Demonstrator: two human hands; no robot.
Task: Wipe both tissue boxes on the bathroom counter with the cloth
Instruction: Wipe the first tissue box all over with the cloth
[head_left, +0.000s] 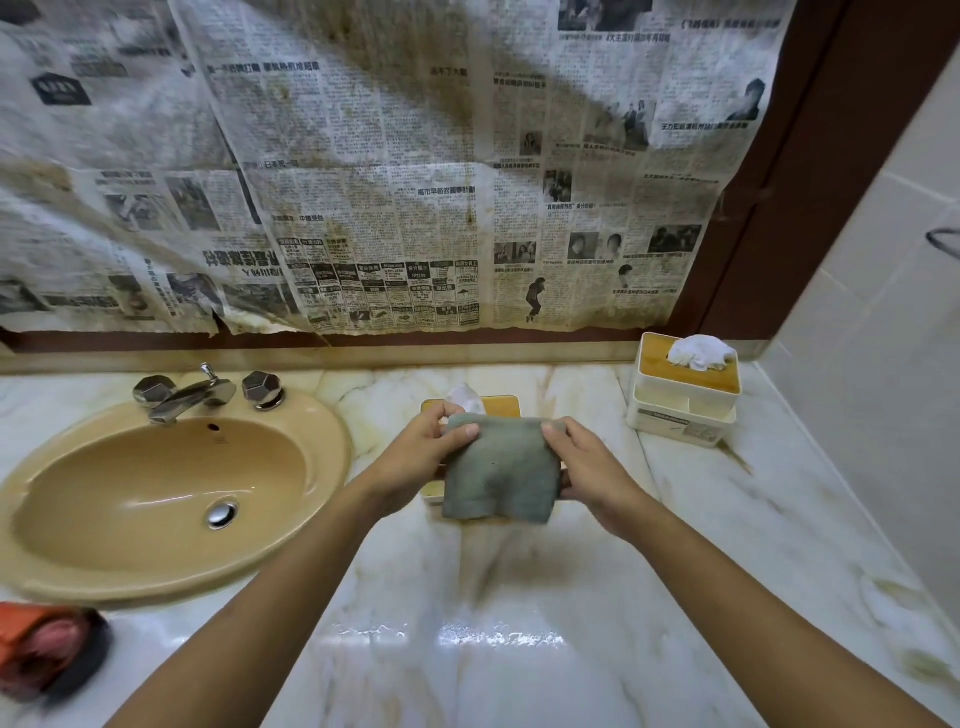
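Note:
A grey-green cloth (498, 470) hangs spread between my two hands above the middle of the counter. My left hand (421, 452) pinches its upper left corner and my right hand (587, 465) grips its right edge. Directly behind the cloth sits a white tissue box with a wooden lid (501, 405), mostly hidden, with a tissue poking up at its left. A second white tissue box with a wooden lid (685, 397) stands at the back right corner, a white tissue bunched on top.
A tan sink (156, 488) with chrome taps (208, 392) fills the counter's left side. Marble counter (519, 623) stretches toward me. Newspaper covers the mirror behind. A blurred orange and dark object (47, 644) lies at the front left edge. A tiled wall closes the right.

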